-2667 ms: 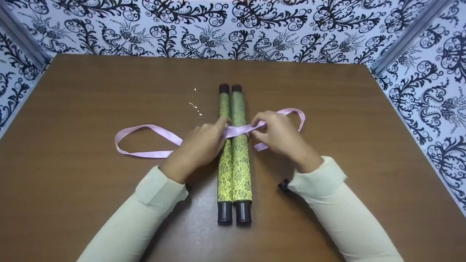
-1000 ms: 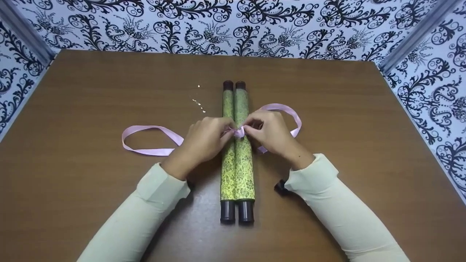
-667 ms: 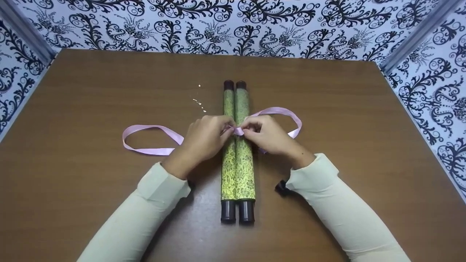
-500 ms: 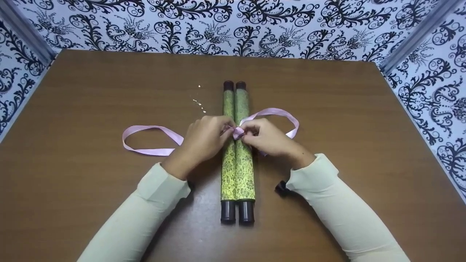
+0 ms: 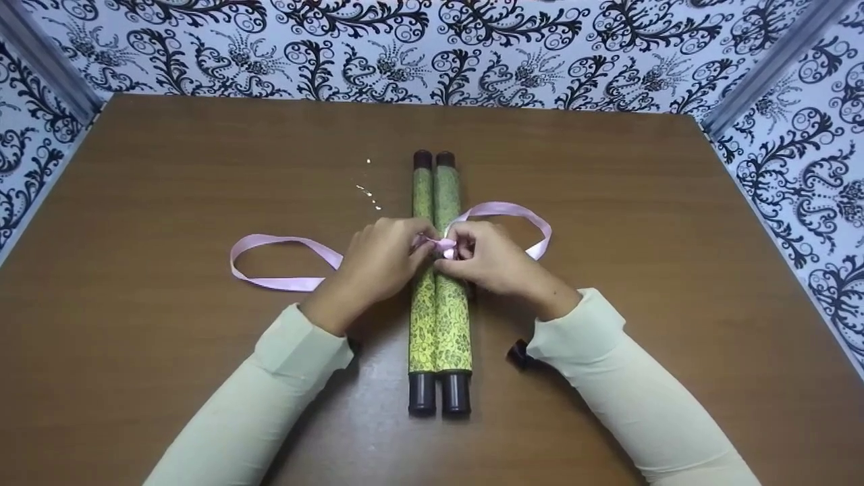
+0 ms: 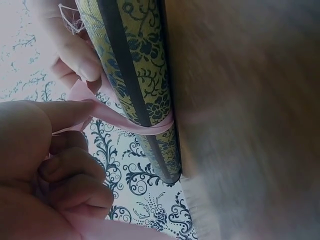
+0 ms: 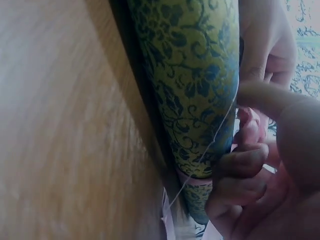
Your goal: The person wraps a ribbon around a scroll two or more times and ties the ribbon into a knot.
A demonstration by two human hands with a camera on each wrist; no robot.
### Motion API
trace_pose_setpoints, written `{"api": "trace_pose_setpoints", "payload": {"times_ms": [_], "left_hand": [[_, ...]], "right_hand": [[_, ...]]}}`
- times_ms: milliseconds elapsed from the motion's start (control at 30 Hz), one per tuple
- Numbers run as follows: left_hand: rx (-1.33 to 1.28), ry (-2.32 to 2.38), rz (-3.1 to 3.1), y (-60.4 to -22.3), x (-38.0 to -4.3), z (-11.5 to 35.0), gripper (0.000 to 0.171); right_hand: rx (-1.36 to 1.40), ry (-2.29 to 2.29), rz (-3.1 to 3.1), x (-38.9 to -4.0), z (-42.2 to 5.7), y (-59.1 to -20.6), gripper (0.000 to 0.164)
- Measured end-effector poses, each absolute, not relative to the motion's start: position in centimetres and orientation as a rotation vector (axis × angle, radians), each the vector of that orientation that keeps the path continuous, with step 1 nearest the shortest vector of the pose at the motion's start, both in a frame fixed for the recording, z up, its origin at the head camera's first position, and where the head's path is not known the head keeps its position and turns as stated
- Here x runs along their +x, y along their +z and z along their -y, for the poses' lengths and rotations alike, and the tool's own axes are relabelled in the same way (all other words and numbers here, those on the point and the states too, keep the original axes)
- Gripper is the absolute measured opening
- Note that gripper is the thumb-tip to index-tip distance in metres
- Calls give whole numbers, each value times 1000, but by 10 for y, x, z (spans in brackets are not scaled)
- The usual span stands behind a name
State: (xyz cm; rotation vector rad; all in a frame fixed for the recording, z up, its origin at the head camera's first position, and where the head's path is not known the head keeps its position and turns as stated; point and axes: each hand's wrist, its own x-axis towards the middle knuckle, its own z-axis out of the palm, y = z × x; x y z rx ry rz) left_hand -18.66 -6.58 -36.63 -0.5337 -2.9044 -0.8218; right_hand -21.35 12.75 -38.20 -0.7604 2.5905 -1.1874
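Observation:
A scroll [image 5: 452, 324] rolled from both ends, in yellow-green floral cloth with dark end knobs, lies lengthwise before me. Around its middle runs a pink ribbon [image 5: 509, 208], bunched into a small twist on top. My left hand [image 5: 381, 263] pinches the ribbon between thumb and forefinger over the left roll. Over the right roll, my right hand [image 5: 496, 260] has curled fingers on the ribbon beside the twist. In the left wrist view the ribbon [image 6: 125, 122] wraps under the roll's side. A loose thread [image 7: 205, 152] crosses the cloth in the right wrist view.
The wooden table [image 5: 202, 162] reaches back to walls [image 5: 526, 61] with black scroll patterns. Ribbon loops lie out to both sides. Small light specks [image 5: 368, 194] show left of the scroll's far half. A black object [image 5: 518, 354] shows at the right cuff.
My right hand has moved left to the middle of the scroll. The ribbon, earlier a flat band stretched between the hands, is now a small twist. My left hand stays at the left roll.

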Motion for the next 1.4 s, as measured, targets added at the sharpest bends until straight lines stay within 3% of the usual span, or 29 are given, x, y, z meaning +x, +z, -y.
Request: {"api": "trace_pose_setpoints", "payload": {"times_ms": [233,533,1000,1400], "left_hand": [[-528,-823,2897,-367,-187,66,12],[-511,-818,2903,-366,-187,68,12],[-508,-830,2904,-365,-186,69,11],[-489,-847,2914,-364,-187,71,15]], "right_hand": [[-917,-1115,-2832,-211,-126,-379,1],[-876,-1157,-2832,-209,-129,-370,21],[-651,-1376,-2748,-212,-134,-365,6],[-456,-1846,-2466,-218,-139,-358,18]]}}
